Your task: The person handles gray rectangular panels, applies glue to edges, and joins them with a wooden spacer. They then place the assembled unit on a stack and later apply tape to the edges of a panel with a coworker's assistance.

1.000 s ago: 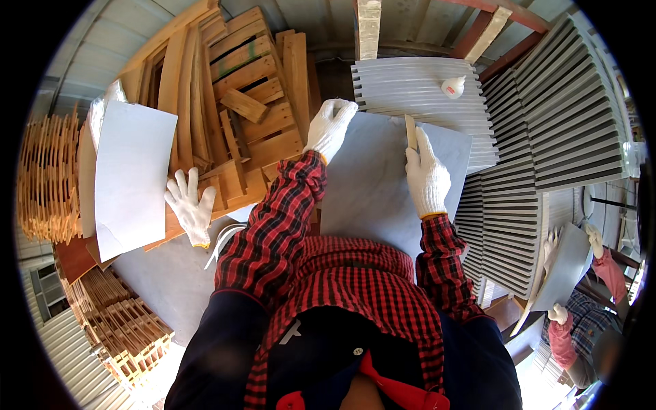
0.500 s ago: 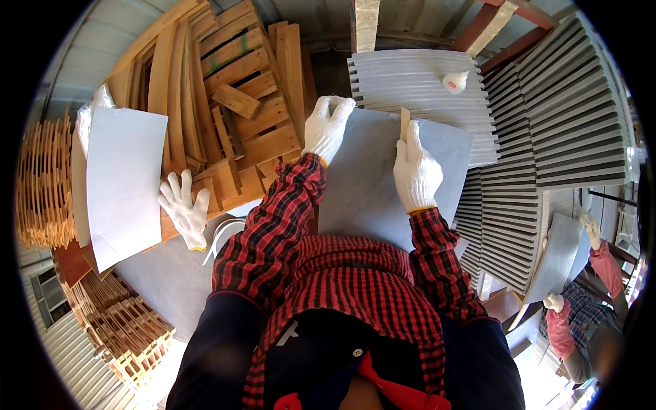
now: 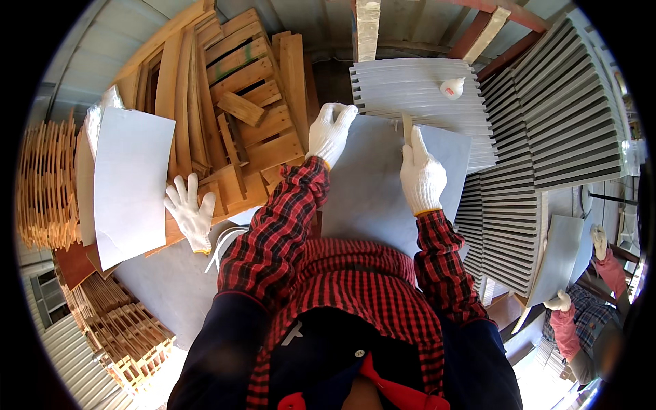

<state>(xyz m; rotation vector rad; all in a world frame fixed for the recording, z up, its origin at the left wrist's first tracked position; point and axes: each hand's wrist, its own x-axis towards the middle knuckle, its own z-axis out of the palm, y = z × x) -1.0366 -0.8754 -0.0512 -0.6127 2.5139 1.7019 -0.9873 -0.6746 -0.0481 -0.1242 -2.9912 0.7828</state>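
A smooth grey sheet (image 3: 369, 184) lies in front of me, its near edge close to my apron. My left hand (image 3: 331, 133), in a white knit glove, pinches the sheet's far left corner. In my right hand (image 3: 422, 174), gloved alike, is a thin flat wooden strip (image 3: 407, 128), with the index finger stretched along it. The strip's tip reaches the sheet's far edge; its lower part is hidden by the fingers. A loose white glove (image 3: 190, 213) lies to the left of my left forearm.
Wooden slats and a pallet (image 3: 253, 102) fill the far left. A white panel (image 3: 131, 188) stands beside them. Ridged grey stacks (image 3: 574, 109) rise at right. A small white bottle (image 3: 452, 87) rests on a grey ridged stack (image 3: 410, 89). Another person (image 3: 584, 314) handles a panel at lower right.
My right hand and the wooden strip have shifted slightly right and toward me. My left hand stays at the corner. The whole view has tilted a little. The other person's far hand has moved along their panel.
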